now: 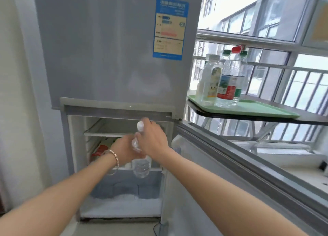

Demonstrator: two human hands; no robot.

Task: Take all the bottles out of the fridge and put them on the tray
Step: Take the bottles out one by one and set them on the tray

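Four bottles (222,79) on green tray (257,109)

Looking forward and down from head height, close behind both forearms, facing the open fridge (113,58) beyond the fingers (147,123); taking in table (266,117) up-right of them.

The fridge (110,58) stands left, its door (239,173) swung right. Right of it, a tray (257,109) on a table (312,119) bears perhaps 4 bottles (229,79).
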